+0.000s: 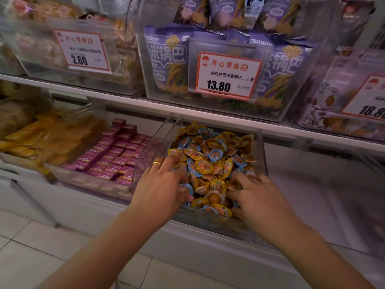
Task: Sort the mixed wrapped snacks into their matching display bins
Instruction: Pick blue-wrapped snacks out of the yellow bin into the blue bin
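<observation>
A white shelf (133,108) runs across the middle, from 9 o'clock down toward 3 o'clock. Above it stand clear bins. The big one at 12 o'clock, the purple bin (268,113), holds tall purple bags (166,59) printed with yellow lattice crackers; a red-edged price tag (228,75) on its front reads 13.80. At 10 o'clock a second bin (41,68) holds pale brownish packs, blurred, with a tag (83,51) reading 2.60. At 2 o'clock a third bin (308,122) holds whitish printed bags, its tag cut by the frame edge.

Below the shelf, at 9 o'clock, a low tray (87,180) holds yellow packs (25,136) on its far side and rows of small magenta boxes (116,151) on its near side.

At the centre, a clear snack bin (158,134) tilts forward, heaped with snacks (208,157): small round cups, lids in yellow and light blue with an orange cartoon print, some showing a brown ball through the clear side. Both colours lie mixed all through the heap.

The left hand (164,184), at 7 o'clock of the heap, wears a gold ring (156,163); its fingers are curled down into the cups, though whether they grip one I cannot tell. The right hand (260,197), at 5 o'clock, likewise digs bent fingers into the pile, grip unclear.
</observation>
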